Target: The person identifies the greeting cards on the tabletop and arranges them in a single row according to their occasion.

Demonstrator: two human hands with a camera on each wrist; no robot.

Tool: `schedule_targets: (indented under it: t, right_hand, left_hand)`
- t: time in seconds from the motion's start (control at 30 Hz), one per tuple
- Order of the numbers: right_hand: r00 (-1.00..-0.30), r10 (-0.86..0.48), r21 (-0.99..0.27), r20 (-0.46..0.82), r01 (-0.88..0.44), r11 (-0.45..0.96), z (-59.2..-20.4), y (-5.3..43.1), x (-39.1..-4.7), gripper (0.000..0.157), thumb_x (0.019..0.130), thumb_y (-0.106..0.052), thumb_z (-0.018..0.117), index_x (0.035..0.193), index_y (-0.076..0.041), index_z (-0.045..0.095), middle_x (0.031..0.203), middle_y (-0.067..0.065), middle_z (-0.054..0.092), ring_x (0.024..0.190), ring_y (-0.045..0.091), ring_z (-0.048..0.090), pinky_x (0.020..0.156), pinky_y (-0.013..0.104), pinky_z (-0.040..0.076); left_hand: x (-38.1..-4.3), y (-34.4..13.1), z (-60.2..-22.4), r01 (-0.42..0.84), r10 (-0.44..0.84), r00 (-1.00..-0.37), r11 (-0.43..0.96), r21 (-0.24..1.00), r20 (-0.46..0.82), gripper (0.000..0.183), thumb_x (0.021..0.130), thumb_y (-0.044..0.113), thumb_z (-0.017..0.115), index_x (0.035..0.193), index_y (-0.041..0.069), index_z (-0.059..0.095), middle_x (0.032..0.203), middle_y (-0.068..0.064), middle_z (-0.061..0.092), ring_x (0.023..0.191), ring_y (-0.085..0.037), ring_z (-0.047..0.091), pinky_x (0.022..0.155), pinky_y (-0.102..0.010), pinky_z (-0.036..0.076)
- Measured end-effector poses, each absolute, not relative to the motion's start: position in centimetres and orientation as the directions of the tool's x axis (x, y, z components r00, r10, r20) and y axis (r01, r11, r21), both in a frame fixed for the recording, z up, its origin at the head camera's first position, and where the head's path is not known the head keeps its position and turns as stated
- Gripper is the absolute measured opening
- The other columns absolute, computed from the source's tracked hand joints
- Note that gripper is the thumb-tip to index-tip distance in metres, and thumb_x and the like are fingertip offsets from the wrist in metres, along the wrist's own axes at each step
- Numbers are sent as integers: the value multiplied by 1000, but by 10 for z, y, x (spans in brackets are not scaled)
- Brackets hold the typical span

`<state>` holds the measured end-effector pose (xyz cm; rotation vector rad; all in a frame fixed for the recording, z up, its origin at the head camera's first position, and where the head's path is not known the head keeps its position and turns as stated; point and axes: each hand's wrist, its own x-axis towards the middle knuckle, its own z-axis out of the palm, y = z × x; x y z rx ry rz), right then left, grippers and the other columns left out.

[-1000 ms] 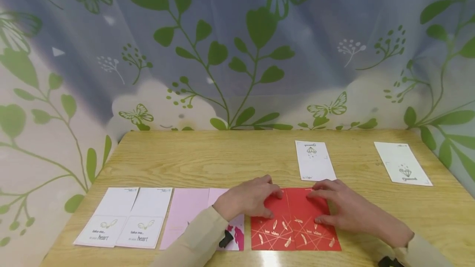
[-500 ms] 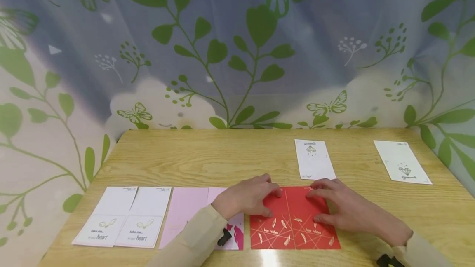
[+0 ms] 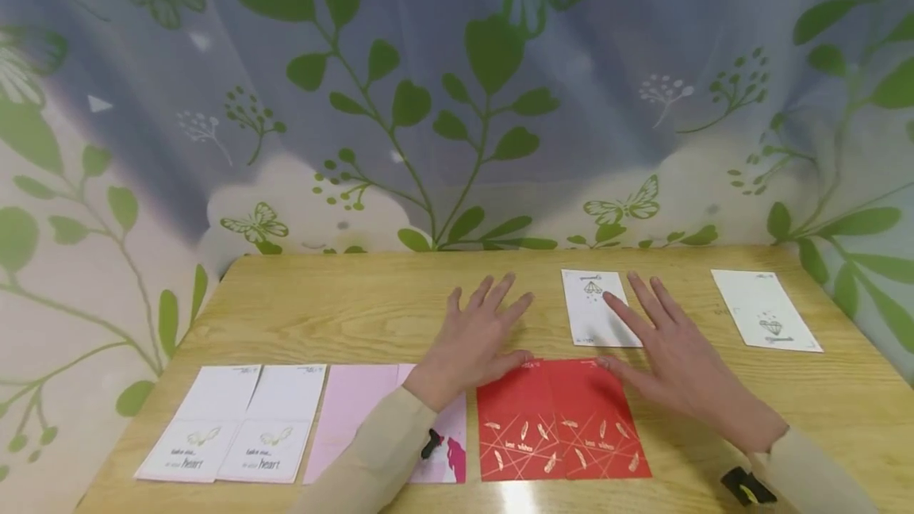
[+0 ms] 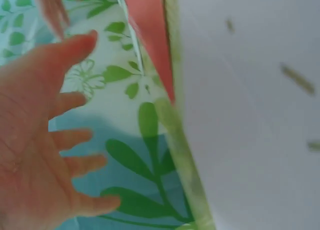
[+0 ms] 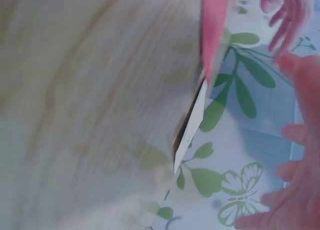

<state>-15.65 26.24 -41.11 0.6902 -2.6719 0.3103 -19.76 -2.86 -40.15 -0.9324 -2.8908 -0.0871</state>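
Observation:
Two red "best wishes" cards with gold feathers, a left one [image 3: 516, 419] and a right one [image 3: 598, 419], lie side by side at the table's front. My left hand [image 3: 471, 339] has its fingers spread and straight, with the thumb by the left card's top edge. Spread in the same way, my right hand [image 3: 674, 363] has its thumb near the right card's top corner. Its fingers overlap the edge of a white diamond card [image 3: 589, 320]. Whether either thumb touches a card I cannot tell. Both wrist views show the palms holding nothing.
Two white "heart" cards, one [image 3: 189, 443] left of the other [image 3: 271, 435], lie at the left. Pink cards [image 3: 360, 395] beside them are partly covered by my left sleeve [image 3: 371, 450]. Another white diamond card [image 3: 767, 312] lies far right. A leaf-patterned curtain [image 3: 457, 141] hangs behind the wooden table [image 3: 343, 300].
Both hands have lifted from the red cards and moved toward the back. Their bent fingers have straightened and spread. The red cards have stayed in place.

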Motion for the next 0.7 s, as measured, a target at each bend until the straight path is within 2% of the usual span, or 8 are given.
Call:
schedule_targets:
  t: [0.13, 0.23, 0.33, 0.43, 0.7]
  right_hand:
    - [-867, -362, -96, 343, -415, 905, -411, 265, -169, 87, 89, -56, 69, 160, -19, 35, 168, 23, 22, 152, 56, 20, 107, 80, 30]
    - [-913, -322, -114, 251, -359, 926, -412, 269, -177, 86, 94, -61, 61, 161, -17, 32, 169, 25, 18, 153, 56, 13, 110, 79, 25]
    - [-936, -301, -134, 184, -328, 935, -414, 275, -186, 87, 95, -63, 57, 161, -14, 30, 168, 27, 16, 152, 58, 12, 110, 80, 23]
    - [-943, -293, -143, 158, -316, 938, -416, 282, -195, 87, 95, -63, 57, 161, -13, 31, 167, 30, 19, 150, 61, 16, 109, 81, 24]
    - [-922, -370, -185, 113, -385, 904, -416, 292, -220, 88, 94, -58, 64, 157, -4, 36, 162, 36, 25, 147, 61, 25, 114, 74, 27]
  left_hand:
    - [-211, -26, -406, 530, 529, -842, 848, -20, 109, 90, 91, 77, 50, 164, 37, 16, 175, -4, 6, 158, -39, 21, 116, -74, 25]
    - [-218, -21, -404, 521, 520, -853, 854, 6, 53, 90, 91, 81, 43, 164, 39, 12, 175, -1, -1, 159, -39, 15, 118, -74, 20]
    - [-220, -14, -397, 533, 535, -845, 844, 61, -4, 89, 92, 81, 42, 164, 39, 12, 175, -1, -1, 160, -38, 11, 119, -74, 17]
    - [-222, -5, -391, 550, 555, -831, 830, 95, -32, 88, 92, 80, 41, 164, 39, 12, 175, -1, 0, 160, -38, 11, 119, -74, 17]
    - [-243, 22, -385, 566, 578, -814, 812, 140, -59, 88, 92, 78, 46, 164, 39, 13, 175, -1, 6, 159, -37, 18, 119, -70, 26]
